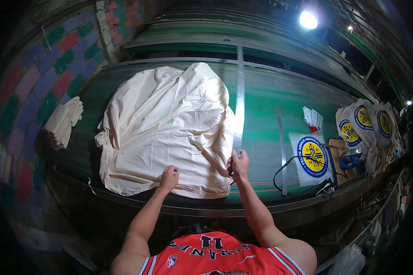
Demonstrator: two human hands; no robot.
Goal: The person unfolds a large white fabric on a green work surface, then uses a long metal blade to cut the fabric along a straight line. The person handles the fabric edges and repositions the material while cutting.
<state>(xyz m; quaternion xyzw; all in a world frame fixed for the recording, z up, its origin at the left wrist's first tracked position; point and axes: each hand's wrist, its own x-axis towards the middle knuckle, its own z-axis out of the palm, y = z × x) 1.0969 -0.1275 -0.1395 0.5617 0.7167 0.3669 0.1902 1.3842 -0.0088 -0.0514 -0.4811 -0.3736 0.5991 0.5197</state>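
A large heap of cream cloth point(163, 123) lies rumpled on the green table point(261, 119), its near edge close to the table's front. My left hand point(170, 178) is closed at that near edge, with the fabric pinched in its fingers. To the right of the cloth, my right hand point(238, 165) is wrapped round the near end of a long metal ruler point(240, 91). The ruler points away from me along the cloth's right side and catches the light. A small dark part shows at the right hand's fingers; I cannot make out what it is.
A folded cream stack point(64, 123) sits at the left by the painted brick wall point(41, 82). At the right lie a second metal strip point(281, 156), a sheet with a round blue-and-yellow emblem point(312, 157), a blue tool point(350, 159) with a cord, and printed cream bags point(365, 121).
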